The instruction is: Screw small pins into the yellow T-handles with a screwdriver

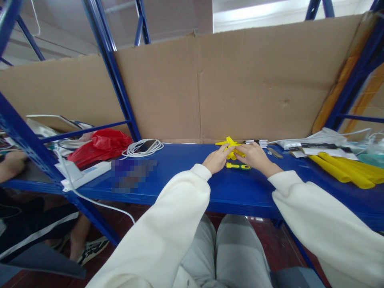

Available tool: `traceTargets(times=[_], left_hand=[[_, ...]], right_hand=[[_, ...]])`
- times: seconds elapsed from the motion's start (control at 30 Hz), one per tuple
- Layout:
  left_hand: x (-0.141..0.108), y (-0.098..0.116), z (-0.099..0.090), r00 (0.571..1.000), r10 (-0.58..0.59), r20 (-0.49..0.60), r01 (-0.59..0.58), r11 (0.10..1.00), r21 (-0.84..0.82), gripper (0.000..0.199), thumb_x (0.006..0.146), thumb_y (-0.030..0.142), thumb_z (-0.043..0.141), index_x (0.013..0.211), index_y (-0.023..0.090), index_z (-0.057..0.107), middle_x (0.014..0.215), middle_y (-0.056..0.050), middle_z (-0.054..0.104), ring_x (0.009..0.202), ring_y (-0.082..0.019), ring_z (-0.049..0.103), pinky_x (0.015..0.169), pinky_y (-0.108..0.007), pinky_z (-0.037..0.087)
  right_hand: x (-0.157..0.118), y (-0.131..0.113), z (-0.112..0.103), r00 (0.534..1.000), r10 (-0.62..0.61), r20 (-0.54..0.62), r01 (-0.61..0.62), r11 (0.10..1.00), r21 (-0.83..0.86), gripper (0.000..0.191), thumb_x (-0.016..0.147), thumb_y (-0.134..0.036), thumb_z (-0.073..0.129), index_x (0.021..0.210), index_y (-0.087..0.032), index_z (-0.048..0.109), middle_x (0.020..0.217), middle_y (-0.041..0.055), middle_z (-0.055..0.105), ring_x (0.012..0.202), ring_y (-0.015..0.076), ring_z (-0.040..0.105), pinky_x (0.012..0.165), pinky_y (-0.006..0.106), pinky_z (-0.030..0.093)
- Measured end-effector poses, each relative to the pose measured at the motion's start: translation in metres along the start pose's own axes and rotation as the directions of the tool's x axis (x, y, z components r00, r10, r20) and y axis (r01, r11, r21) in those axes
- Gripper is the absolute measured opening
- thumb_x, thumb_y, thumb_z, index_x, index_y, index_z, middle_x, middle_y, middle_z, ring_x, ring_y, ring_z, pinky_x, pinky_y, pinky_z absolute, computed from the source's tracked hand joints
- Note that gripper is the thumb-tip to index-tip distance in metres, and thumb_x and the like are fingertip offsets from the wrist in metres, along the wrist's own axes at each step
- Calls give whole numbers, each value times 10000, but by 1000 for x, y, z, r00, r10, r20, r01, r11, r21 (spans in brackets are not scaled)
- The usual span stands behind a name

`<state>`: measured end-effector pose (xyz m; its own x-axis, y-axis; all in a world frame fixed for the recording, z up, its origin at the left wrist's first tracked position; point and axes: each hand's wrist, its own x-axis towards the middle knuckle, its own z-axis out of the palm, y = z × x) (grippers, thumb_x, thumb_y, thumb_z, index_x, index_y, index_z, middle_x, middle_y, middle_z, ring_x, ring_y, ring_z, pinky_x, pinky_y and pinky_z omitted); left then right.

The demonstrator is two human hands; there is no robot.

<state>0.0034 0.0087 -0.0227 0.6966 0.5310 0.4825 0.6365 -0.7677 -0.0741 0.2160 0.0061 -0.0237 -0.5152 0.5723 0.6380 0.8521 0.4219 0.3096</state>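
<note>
A yellow plastic piece with several arms or fins (230, 141) is held between my two hands over the blue shelf top. My left hand (215, 159) grips it from the left, fingers closed against its side. On the other side, my right hand (253, 155) has its fingers bent around the piece's right part. The fingers hide much of its middle, so its exact kind is unclear. Just below lies a short yellow and green handle, like that of a screwdriver (238, 166), on the shelf close to my right hand.
Yellow tubes (345, 168) and packets (324, 149) lie at right, with a small flat metal-looking strip (274, 153) nearer. At left are a coiled white cable (141, 149), a power strip (90, 174) and a red bag (102, 146). Cardboard (240, 84) stands behind; another person sits far left.
</note>
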Motion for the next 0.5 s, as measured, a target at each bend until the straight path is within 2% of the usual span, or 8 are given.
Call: traceTargets(times=[0.1,0.2,0.27,0.37,0.43,0.5], left_hand=[[0,6,-5,999,5,46,-8,999,52,556,889,49,433,1414,216,505,1589,-111,406,1257,-223,615,1040,-369,525],[-2,13,-11,993,17,113,-27,996,88,483,904,94,468,1360,215,571,1637,-86,335,1260,-231,613,1018,-361,539],[-2,17,-13,989,55,139,-67,994,88,469,914,119,479,1359,222,584,1641,-72,331,1263,-227,612,1016,-350,538],[-3,20,-12,976,150,158,-164,983,78,458,914,129,493,1352,210,604,1617,-79,377,1298,-222,587,1042,-337,519],[-1,21,-9,959,230,165,-243,968,67,447,909,121,508,1335,196,618,1600,-94,405,1338,-223,555,1067,-341,502],[0,22,-6,938,306,164,-318,947,50,441,914,112,517,1334,200,617,1586,-99,427,1358,-224,537,1082,-352,493]], right_hand=[[-1,3,0,986,106,-128,-104,994,16,370,995,-296,406,1135,-160,720,1060,147,750,934,261,682,771,366,439],[-2,10,1,945,242,-219,-228,970,88,379,999,-307,382,1131,-172,710,1070,155,729,957,277,670,773,380,473],[-3,16,2,903,341,-262,-307,938,162,370,996,-316,373,1116,-182,696,1069,157,715,974,286,662,792,393,497],[-5,27,6,812,491,-315,-405,863,302,332,973,-313,386,1091,-183,667,1066,166,698,989,295,650,846,419,516],[-6,34,10,751,574,-328,-441,804,398,289,949,-311,417,1062,-184,650,1061,166,696,973,293,652,864,435,523],[-7,39,16,708,634,-312,-447,744,498,253,930,-322,450,1041,-190,635,1046,152,701,921,275,662,850,438,538]])
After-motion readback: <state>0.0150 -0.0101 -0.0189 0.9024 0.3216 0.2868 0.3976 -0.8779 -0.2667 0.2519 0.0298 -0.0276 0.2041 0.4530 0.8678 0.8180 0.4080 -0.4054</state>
